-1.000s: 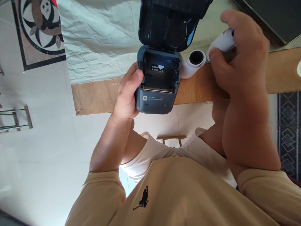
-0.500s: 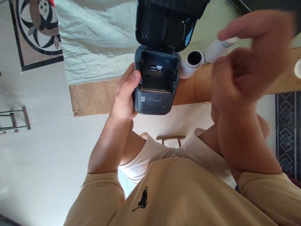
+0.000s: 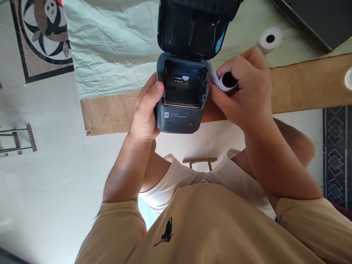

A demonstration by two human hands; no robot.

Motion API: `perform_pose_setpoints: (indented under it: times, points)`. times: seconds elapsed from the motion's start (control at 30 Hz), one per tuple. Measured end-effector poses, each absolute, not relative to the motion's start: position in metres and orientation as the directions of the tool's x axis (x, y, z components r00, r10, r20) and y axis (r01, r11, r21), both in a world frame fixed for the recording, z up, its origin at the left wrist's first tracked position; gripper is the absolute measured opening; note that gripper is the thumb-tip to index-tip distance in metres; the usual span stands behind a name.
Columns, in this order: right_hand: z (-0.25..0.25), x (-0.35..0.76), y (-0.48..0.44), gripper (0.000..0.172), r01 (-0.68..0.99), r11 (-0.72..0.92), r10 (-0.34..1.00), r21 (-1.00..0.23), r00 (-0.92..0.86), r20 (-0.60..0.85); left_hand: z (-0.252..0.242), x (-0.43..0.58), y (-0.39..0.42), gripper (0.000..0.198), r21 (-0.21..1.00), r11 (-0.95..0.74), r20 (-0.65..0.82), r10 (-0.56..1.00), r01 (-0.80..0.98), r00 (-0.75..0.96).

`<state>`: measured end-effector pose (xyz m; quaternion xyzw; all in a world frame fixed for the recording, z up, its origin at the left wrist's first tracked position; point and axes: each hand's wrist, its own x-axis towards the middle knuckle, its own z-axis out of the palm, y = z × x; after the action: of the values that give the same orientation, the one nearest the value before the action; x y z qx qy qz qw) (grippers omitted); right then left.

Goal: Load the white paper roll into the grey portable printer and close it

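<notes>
My left hand point(image 3: 147, 106) is closed round the left side of a dark blue-grey label printer point(image 3: 178, 123), its thumb on the near edge. The printer's black lid point(image 3: 189, 29) stands open at the top, and its bay shows a small printed sticker and no roll. Just right of the printer, the fingers of my right hand point(image 3: 247, 84) are closed round a white paper roll point(image 3: 218, 79) with a black core, thumb on the near side. Another white paper roll point(image 3: 271, 38) stands on the cloth beyond my right hand.
A pale green cloth point(image 3: 112, 47) covers the wooden table, whose bare front edge point(image 3: 107, 113) runs across. At the back right lies a black flat case point(image 3: 316, 22). A white round thing point(image 3: 348, 79) sits at the right edge. A small stool point(image 3: 199, 161) shows below.
My right hand has come down and left from above the table and closed on the paper roll beside the printer. My left hand and the printer have hardly moved.
</notes>
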<state>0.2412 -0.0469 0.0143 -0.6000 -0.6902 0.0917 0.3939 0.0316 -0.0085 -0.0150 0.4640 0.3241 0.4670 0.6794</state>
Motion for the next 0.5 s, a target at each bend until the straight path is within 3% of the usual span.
perform_pose_setpoints:
  times: [0.07, 0.13, 0.23, 0.33, 0.5]
  points:
    - [0.014, 0.242, -0.048, 0.006, 0.763, 0.265, 0.9, -0.589, 0.024, 0.435, -0.009, 0.032, -0.01, 0.037, 0.927, 0.178, -0.044, 0.926, -0.331, 0.374]
    - [0.014, 0.244, -0.05, 0.015, 0.762, 0.296, 0.895, -0.577, -0.009, 0.447, -0.005, 0.033, -0.011, 0.03, 0.932, 0.192, -0.059, 0.917, -0.307, 0.393]
    - [0.012, 0.246, -0.05, 0.031, 0.716, 0.376, 0.868, -0.588, -0.051, 0.494, -0.013, 0.033, -0.008, 0.044, 0.94, 0.122, 0.002, 0.932, -0.318, 0.363]
    - [0.011, 0.247, -0.05, 0.036, 0.667, 0.435, 0.853, -0.606, -0.09, 0.513, -0.027, 0.031, -0.001, 0.06, 0.932, 0.092, 0.032, 0.943, -0.351, 0.33]
    - [0.009, 0.251, -0.047, 0.037, 0.693, 0.41, 0.864, -0.593, -0.086, 0.496, -0.024, 0.032, -0.002, 0.055, 0.939, 0.091, 0.038, 0.931, -0.333, 0.364]
